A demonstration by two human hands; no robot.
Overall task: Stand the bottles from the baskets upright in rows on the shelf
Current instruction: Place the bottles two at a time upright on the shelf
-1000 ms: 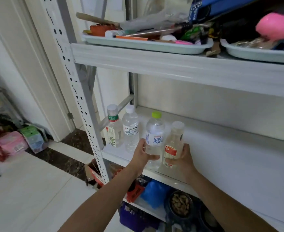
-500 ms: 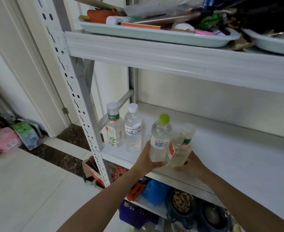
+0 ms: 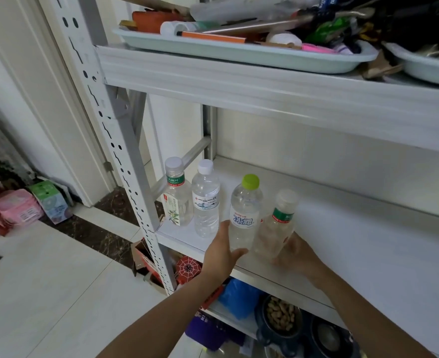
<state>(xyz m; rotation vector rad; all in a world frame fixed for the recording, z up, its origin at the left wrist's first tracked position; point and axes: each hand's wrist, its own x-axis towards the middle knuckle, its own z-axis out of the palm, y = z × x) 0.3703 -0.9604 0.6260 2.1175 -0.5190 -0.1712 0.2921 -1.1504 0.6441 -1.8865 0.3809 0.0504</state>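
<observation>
Two clear bottles stand upright at the left end of the white shelf [image 3: 368,241]: one with a green neck band [image 3: 177,200], and beside it one with a white cap [image 3: 205,202]. My left hand [image 3: 222,250] grips the lower part of a clear bottle with a lime-green cap [image 3: 245,213], upright at the shelf's front. My right hand [image 3: 294,251] holds the base of a clear bottle with a clear cap and a green-and-red label [image 3: 275,226], which leans slightly to the right. No basket is in view.
Overhead, the upper shelf [image 3: 265,83] carries pale trays [image 3: 239,51] full of clutter. A perforated grey upright [image 3: 125,161] stands left of the bottles. Below sit a bowl of nuts [image 3: 280,315], a blue bag [image 3: 239,298] and boxes. Packages [image 3: 19,210] lie on the floor at left.
Both hands have carried their bottles a little further onto the shelf and to the right. The clear-capped bottle went from upright to slightly tilted. The view has shifted closer.
</observation>
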